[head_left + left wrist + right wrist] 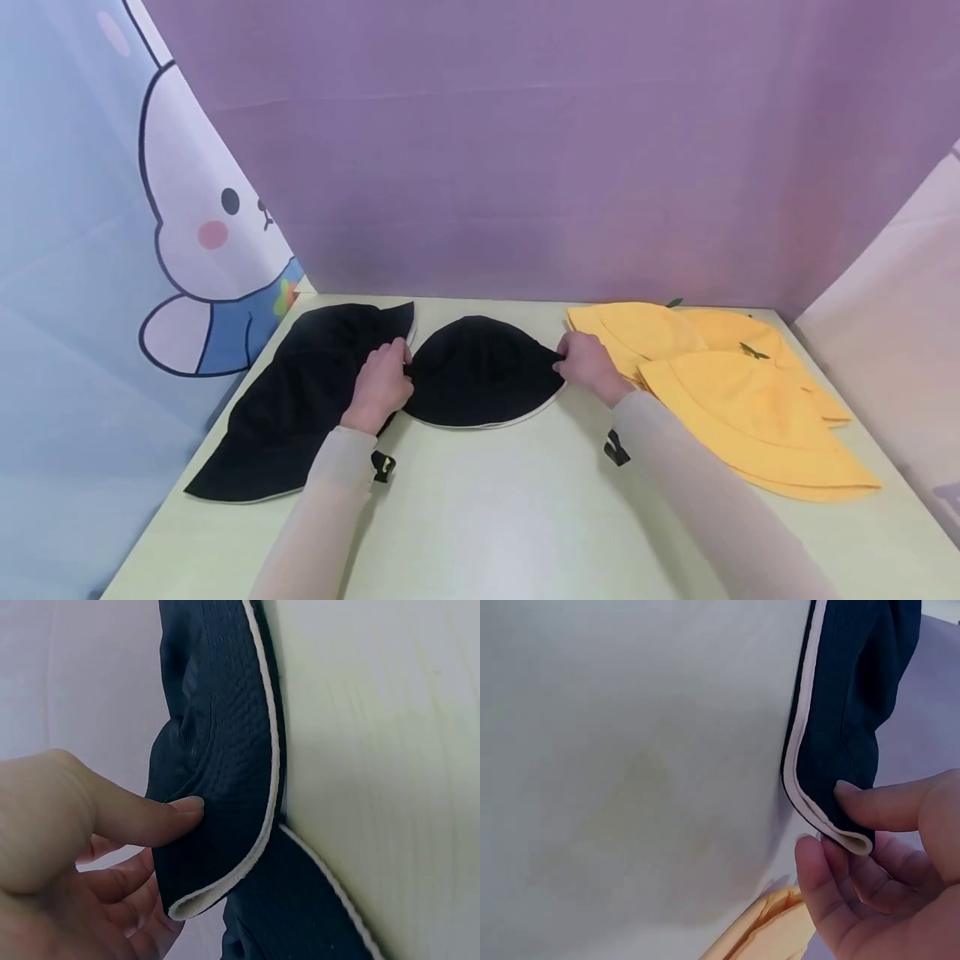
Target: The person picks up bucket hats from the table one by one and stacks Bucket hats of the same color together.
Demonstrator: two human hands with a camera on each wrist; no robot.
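Observation:
A black bucket hat point(480, 375) with pale edging lies folded flat between my two hands at the middle of the table. My left hand point(382, 383) pinches its left brim corner, thumb on top in the left wrist view, where the hat's brim point(225, 817) shows its folded edge. At the opposite corner my right hand point(592, 363) pinches the brim point(832, 780) between thumb and fingers. More black hats point(292, 408) lie overlapping to the left, partly behind my left hand and forearm.
Several yellow hats point(757, 408) with small green leaf tips lie overlapping at the right, close beside my right wrist. Behind the pale table point(487, 517) hangs a purple cloth point(525, 167). A blue cloth with a cartoon print point(202, 233) hangs along the left side.

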